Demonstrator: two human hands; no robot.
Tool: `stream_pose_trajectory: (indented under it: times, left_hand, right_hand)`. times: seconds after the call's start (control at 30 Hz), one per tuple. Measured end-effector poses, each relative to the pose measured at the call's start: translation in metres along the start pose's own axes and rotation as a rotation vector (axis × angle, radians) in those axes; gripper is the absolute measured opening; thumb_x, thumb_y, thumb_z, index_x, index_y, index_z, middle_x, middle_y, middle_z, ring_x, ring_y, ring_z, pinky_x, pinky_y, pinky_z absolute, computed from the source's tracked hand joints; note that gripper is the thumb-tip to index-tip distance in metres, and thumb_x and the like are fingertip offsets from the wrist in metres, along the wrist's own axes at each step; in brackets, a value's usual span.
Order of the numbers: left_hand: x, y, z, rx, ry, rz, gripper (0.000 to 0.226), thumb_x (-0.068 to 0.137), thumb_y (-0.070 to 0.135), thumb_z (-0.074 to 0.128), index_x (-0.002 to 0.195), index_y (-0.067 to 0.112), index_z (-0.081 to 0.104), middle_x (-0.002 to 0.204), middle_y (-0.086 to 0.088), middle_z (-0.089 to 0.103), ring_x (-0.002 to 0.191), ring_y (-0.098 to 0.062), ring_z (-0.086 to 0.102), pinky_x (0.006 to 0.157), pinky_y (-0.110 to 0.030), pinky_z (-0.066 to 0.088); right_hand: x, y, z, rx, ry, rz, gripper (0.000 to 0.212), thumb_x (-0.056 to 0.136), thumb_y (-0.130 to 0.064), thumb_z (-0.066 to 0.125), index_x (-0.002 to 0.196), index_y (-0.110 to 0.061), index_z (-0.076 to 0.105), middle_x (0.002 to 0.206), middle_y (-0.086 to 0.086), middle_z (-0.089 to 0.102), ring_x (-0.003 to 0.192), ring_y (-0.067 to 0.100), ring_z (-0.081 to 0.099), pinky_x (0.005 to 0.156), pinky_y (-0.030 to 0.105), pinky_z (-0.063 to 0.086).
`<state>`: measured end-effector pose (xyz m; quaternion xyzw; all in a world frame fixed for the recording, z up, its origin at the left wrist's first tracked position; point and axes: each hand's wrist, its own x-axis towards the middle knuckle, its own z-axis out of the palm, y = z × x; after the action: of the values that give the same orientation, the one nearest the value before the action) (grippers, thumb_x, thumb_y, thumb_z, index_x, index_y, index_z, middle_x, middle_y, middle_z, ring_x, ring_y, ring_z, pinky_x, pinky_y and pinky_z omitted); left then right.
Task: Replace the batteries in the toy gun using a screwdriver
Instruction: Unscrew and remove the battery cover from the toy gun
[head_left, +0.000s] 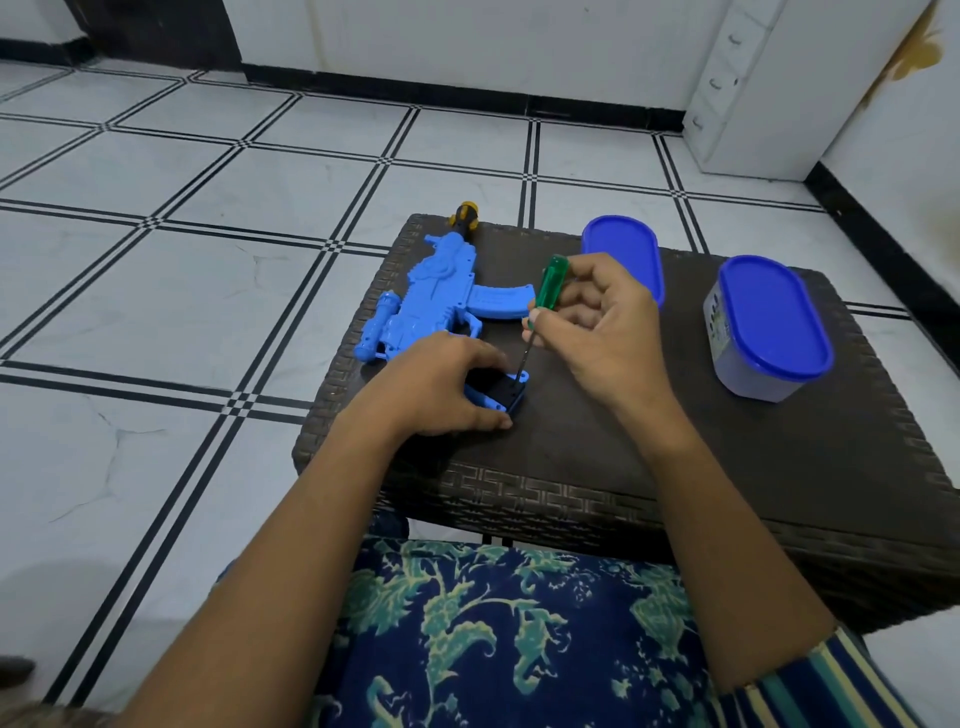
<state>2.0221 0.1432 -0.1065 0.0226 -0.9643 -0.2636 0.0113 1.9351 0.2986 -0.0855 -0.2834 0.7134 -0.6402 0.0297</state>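
- Clearly, you are at the screw step: your right hand (592, 322) pinches the green-handled screwdriver (543, 306) between thumb and fingers, its tip set down into the black battery cover (501, 392) at the grip end of the toy gun (436, 296).
- Your left hand (441, 384) lies flat and closed over that grip, pressing it to the worktop (623, 467); the rest of the blue gun stretches away from you toward the far left corner.
- Whether the screw is going out or in cannot be told, and no loose batteries show in view.
- The next move, as I judge it, calls for a shaft kept square to the cover and steady downward pressure while you twist, so the tip does not skip out of the screw head.
- Mind the edges: the gun's yellow muzzle (465, 215) juts past the far rim, and the scope side runs along the left rim, so a shove leftward could tip it to the tiled floor (156, 260).
- Open room lies to your right, between your right hand and the two blue-lidded containers (769, 332); a freed screw could rest there.
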Motion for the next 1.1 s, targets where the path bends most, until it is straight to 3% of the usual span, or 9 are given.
stream_pose_trajectory:
  times: [0.07, 0.17, 0.27, 0.47, 0.63, 0.77, 0.93, 1.03, 1.1]
  left_hand:
    - [-0.001, -0.002, 0.000, -0.002, -0.023, 0.009, 0.064, 0.071, 0.040, 0.082, 0.129, 0.025, 0.060, 0.136, 0.009, 0.057, 0.129, -0.009, 0.047, 0.107, -0.024, 0.034]
    - [-0.003, -0.005, 0.001, 0.006, -0.055, 0.007, 0.065, 0.076, 0.037, 0.079, 0.135, 0.027, 0.054, 0.148, 0.010, 0.045, 0.140, -0.008, 0.033, 0.116, -0.029, 0.019]
    - [-0.010, -0.006, 0.004, 0.002, -0.045, -0.021, 0.064, 0.081, 0.040, 0.074, 0.139, 0.027, 0.049, 0.155, 0.009, 0.034, 0.145, -0.009, 0.022, 0.120, -0.037, 0.020]
    - [-0.027, 0.001, 0.021, 0.110, 0.036, -0.061, 0.068, 0.090, 0.049, 0.057, 0.149, 0.024, 0.034, 0.160, 0.007, 0.020, 0.149, -0.011, 0.009, 0.121, -0.038, 0.008]
    - [-0.024, 0.011, 0.022, 0.157, 0.001, -0.087, 0.073, 0.092, 0.055, 0.051, 0.152, 0.023, 0.025, 0.162, 0.006, 0.013, 0.149, -0.013, 0.004, 0.122, -0.037, 0.007]
    - [-0.021, 0.013, 0.012, 0.155, -0.087, -0.109, 0.075, 0.091, 0.052, 0.054, 0.153, 0.024, 0.023, 0.162, 0.007, 0.011, 0.149, -0.012, 0.003, 0.121, -0.038, 0.011]
    - [-0.018, 0.012, 0.005, 0.155, -0.165, -0.122, 0.077, 0.091, 0.047, 0.058, 0.153, 0.027, 0.018, 0.162, 0.011, 0.006, 0.149, -0.011, -0.001, 0.122, -0.038, 0.010]
    - [-0.017, 0.011, 0.006, 0.153, -0.149, -0.115, 0.077, 0.090, 0.047, 0.059, 0.153, 0.027, 0.020, 0.162, 0.010, 0.007, 0.149, -0.011, 0.001, 0.122, -0.039, 0.011]
    - [-0.017, 0.011, 0.006, 0.156, -0.130, -0.113, 0.075, 0.090, 0.046, 0.059, 0.153, 0.027, 0.022, 0.162, 0.010, 0.010, 0.149, -0.011, 0.003, 0.121, -0.040, 0.014]
  right_hand:
    - [-0.001, 0.000, 0.001, -0.017, -0.022, -0.010, 0.033, 0.078, -0.004, 0.071, 0.102, -0.024, 0.059, 0.093, 0.020, 0.067, 0.080, 0.040, 0.068, 0.073, 0.054, 0.059]
    - [0.000, -0.002, 0.000, -0.045, -0.057, -0.037, 0.049, 0.082, -0.001, 0.069, 0.123, -0.022, 0.054, 0.090, 0.017, 0.066, 0.074, 0.029, 0.067, 0.076, 0.044, 0.060]
    - [-0.002, -0.007, 0.001, -0.150, -0.108, -0.127, 0.075, 0.086, 0.001, 0.065, 0.144, -0.040, 0.039, 0.089, 0.015, 0.064, 0.078, 0.024, 0.063, 0.079, 0.030, 0.057]
    - [-0.008, -0.010, 0.000, -0.202, -0.162, -0.193, 0.045, 0.089, -0.006, 0.063, 0.126, -0.031, 0.057, 0.091, 0.009, 0.065, 0.078, 0.043, 0.061, 0.054, 0.043, 0.051]
    - [-0.006, -0.008, -0.002, -0.150, 0.066, -0.225, 0.027, 0.085, -0.025, 0.077, 0.111, -0.016, 0.071, 0.096, 0.000, 0.065, 0.071, 0.001, 0.055, 0.053, 0.009, 0.038]
    - [-0.003, -0.006, -0.004, -0.157, 0.184, -0.267, 0.023, 0.083, -0.019, 0.078, 0.105, -0.012, 0.076, 0.088, 0.000, 0.063, 0.073, 0.001, 0.057, 0.058, 0.012, 0.046]
    - [0.000, -0.005, -0.004, -0.065, 0.093, -0.139, 0.035, 0.092, -0.016, 0.068, 0.126, -0.017, 0.065, 0.094, 0.000, 0.070, 0.085, 0.008, 0.066, 0.073, 0.044, 0.061]
    - [-0.004, -0.008, -0.002, -0.064, 0.053, -0.158, 0.020, 0.095, -0.019, 0.060, 0.113, -0.016, 0.067, 0.102, 0.003, 0.073, 0.099, 0.011, 0.068, 0.078, 0.043, 0.059]
    - [-0.005, -0.012, -0.001, -0.078, 0.075, -0.193, 0.012, 0.094, -0.020, 0.064, 0.103, -0.016, 0.070, 0.099, 0.001, 0.072, 0.097, 0.013, 0.066, 0.071, 0.029, 0.056]
